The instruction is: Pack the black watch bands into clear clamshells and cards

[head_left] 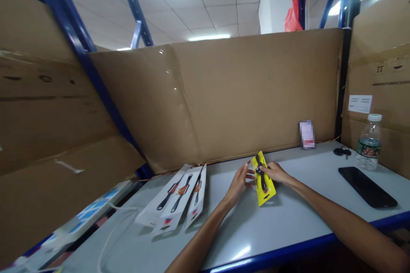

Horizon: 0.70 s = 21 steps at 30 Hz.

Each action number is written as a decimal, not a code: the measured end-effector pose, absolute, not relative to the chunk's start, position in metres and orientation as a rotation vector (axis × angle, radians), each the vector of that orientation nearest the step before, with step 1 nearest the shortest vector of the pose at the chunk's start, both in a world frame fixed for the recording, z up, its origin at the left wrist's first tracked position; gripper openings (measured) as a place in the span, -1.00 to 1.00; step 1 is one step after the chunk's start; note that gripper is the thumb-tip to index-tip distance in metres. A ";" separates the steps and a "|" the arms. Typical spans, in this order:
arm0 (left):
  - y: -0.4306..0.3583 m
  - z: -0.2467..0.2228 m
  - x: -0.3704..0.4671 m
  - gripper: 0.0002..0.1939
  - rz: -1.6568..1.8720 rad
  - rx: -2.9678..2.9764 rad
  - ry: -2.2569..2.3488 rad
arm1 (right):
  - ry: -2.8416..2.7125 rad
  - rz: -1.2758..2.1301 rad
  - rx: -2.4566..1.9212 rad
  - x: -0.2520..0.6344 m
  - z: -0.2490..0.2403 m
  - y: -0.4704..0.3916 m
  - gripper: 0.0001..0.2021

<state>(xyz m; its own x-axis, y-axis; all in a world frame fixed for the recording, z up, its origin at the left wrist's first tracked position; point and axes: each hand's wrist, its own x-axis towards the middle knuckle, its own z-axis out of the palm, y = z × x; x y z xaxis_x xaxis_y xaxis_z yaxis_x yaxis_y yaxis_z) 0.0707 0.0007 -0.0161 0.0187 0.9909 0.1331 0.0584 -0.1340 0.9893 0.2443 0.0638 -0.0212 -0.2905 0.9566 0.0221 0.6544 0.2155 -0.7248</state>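
Observation:
A yellow packaging card (pixel 264 187) with a small black tool on it stands tilted above the grey table (pixel 288 222). My right hand (pixel 276 172) grips its upper right edge. My left hand (pixel 241 181) touches the card's left edge with fingers curled around it. Both forearms reach in from the lower right. To the left of my hands lie three white packaged utensils (pixel 174 199), fanned out and overlapping on the table.
A tall cardboard sheet (pixel 224 98) walls the table's back. At the right stand a water bottle (pixel 369 141), a black phone (pixel 367 187), dark keys (pixel 341 151) and a small card (pixel 306 135). A power strip (pixel 86 217) and white cable lie left. Blue rack posts frame the space.

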 end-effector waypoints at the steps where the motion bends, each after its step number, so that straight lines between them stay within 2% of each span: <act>1: 0.003 -0.018 0.070 -0.21 1.265 1.387 1.193 | -2.092 0.702 -1.556 0.248 -0.020 0.065 -0.57; 5: 0.012 -0.026 0.061 -0.36 1.212 1.610 1.382 | -2.258 0.263 -1.677 0.264 -0.017 0.069 -0.59; 10: 0.006 -0.019 0.053 -0.62 1.084 2.189 1.694 | -2.246 0.163 -1.781 0.285 -0.015 0.080 -0.63; 15: -0.004 0.006 0.043 -0.63 0.741 2.336 2.166 | -2.265 0.149 -1.768 0.290 -0.020 0.088 -0.66; 19: -0.017 0.022 0.010 -0.56 0.287 2.119 2.740 | -2.286 0.144 -1.760 0.288 -0.021 0.088 -0.68; 21: -0.023 0.025 -0.010 -0.52 0.136 1.932 2.847 | -2.295 0.146 -1.755 0.288 -0.020 0.086 -0.69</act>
<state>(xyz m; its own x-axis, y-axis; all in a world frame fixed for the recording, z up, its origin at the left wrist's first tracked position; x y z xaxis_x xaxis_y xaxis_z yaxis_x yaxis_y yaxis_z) -0.0098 -0.0230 0.0251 -0.3396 0.8951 0.2890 0.9185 0.3818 -0.1031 0.2877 0.0864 -0.0197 -0.2448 0.9602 0.1349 0.9352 0.2705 -0.2285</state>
